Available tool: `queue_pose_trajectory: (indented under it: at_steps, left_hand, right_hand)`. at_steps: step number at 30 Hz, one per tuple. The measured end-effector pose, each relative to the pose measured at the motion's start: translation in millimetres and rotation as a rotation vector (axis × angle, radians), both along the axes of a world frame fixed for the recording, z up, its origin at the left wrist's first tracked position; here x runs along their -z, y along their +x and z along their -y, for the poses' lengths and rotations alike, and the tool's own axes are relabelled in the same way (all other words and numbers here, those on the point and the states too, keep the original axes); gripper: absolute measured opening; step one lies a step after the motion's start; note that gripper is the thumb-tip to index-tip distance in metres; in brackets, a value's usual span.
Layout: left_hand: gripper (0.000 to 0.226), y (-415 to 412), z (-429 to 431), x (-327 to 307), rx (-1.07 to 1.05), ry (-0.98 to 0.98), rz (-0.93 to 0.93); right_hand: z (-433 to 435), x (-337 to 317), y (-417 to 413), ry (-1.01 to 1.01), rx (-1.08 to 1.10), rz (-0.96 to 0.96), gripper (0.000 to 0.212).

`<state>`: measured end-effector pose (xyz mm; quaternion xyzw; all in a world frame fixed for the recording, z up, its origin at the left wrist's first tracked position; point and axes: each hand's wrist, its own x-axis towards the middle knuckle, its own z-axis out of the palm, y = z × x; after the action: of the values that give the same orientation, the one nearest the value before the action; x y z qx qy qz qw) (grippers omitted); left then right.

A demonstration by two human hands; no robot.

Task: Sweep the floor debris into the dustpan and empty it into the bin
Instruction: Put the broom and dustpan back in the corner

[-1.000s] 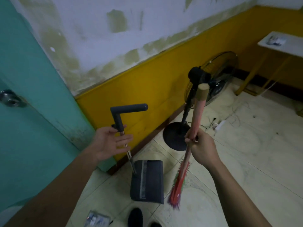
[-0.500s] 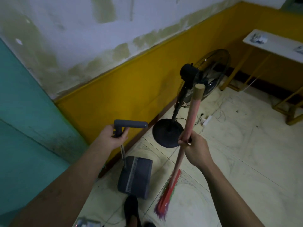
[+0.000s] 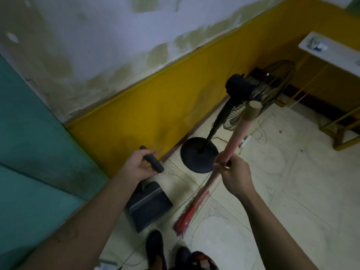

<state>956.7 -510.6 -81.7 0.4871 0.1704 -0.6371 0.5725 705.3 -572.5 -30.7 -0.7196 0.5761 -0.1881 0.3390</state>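
My left hand (image 3: pixel 137 164) grips the dark grey handle (image 3: pixel 153 160) of a long-handled dustpan. The dark dustpan (image 3: pixel 149 205) hangs low over the tiled floor by the yellow wall. My right hand (image 3: pixel 232 175) grips the pink shaft of a broom (image 3: pixel 236 136), which slants down to the left. Its red and green bristles (image 3: pixel 187 216) sit just right of the dustpan, near my dark shoes (image 3: pixel 155 244). No bin is in view.
A black standing fan (image 3: pixel 243 90) with a round base (image 3: pixel 198 154) stands by the yellow wall, cords and a power strip (image 3: pixel 246 142) behind it. A teal door (image 3: pixel 29 152) is at the left. A white table (image 3: pixel 331 51) with yellow legs stands at the far right.
My left hand has closed round the top bar of the dustpan handle. The dustpan has swung round and dropped lower. The view has tilted down and to the right.
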Motion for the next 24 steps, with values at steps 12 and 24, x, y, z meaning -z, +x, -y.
queue_pose_trajectory:
  at_steps: [12, 24]
  left_hand:
    - [0.04, 9, 26, 15, 0.068, 0.015, 0.195]
    - [0.051, -18, 61, 34, 0.01, 0.069, 0.323]
  right_hand:
    - [41, 12, 1, 0.011, -0.036, 0.065, 0.008]
    - [101, 41, -13, 0.095, -0.159, 0.061, 0.01]
